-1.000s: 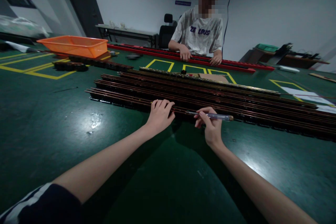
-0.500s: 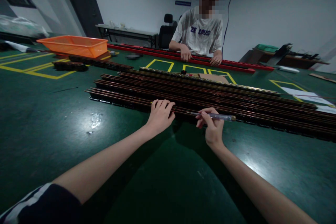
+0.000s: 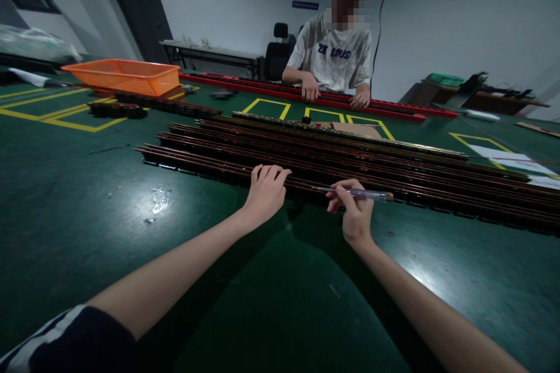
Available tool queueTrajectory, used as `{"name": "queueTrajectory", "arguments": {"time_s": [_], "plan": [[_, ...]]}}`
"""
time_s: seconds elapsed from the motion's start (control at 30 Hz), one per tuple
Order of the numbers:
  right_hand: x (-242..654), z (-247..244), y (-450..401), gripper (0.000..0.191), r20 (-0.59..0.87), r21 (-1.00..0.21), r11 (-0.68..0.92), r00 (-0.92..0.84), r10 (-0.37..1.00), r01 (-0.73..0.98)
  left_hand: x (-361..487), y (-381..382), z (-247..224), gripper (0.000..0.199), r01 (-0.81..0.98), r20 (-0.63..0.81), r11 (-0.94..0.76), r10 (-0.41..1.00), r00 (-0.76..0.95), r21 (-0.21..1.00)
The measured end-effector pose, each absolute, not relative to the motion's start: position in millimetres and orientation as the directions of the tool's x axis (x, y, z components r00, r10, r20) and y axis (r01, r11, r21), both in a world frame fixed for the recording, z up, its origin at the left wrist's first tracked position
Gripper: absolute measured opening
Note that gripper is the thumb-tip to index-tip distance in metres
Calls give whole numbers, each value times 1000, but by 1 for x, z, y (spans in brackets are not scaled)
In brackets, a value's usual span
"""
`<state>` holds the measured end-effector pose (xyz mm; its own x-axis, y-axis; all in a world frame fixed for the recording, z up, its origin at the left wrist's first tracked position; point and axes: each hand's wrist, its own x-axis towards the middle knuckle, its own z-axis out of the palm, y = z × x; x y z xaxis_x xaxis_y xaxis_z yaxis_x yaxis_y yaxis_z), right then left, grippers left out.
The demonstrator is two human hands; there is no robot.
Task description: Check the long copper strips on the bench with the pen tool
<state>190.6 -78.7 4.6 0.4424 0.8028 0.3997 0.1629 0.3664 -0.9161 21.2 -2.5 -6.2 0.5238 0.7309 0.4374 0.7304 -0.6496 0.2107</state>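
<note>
Several long dark strips with thin copper-coloured edges (image 3: pixel 306 148) lie side by side across the green table. My left hand (image 3: pixel 266 193) grips the nearest strip (image 3: pixel 188 162), fingers curled over its top and thumb on the near side. Further right, my right hand (image 3: pixel 357 215) is closed around a screwdriver (image 3: pixel 371 194) with a clear handle. Its thin shaft points left, close over the nearest strip; whether the tip touches it I cannot tell. Part of that strip is hidden under my left fingers.
Across the table a person in a white shirt has both hands on a long red rail (image 3: pixel 394 109). An orange basket (image 3: pixel 126 73) stands at back left, with dark short pieces (image 3: pixel 117 109) before it. White paper (image 3: pixel 510 158) lies at right.
The nearest strip has slid a little to the left under my left hand. My right hand and the screwdriver have stayed in place.
</note>
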Motion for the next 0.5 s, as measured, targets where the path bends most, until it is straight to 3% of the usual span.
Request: {"name": "queueTrajectory", "arguments": {"time_s": [0.5], "plan": [[192, 3, -79, 13, 419, -908, 386, 425, 802, 166, 22, -1, -7, 49, 735, 445, -658, 715, 539, 167]]}}
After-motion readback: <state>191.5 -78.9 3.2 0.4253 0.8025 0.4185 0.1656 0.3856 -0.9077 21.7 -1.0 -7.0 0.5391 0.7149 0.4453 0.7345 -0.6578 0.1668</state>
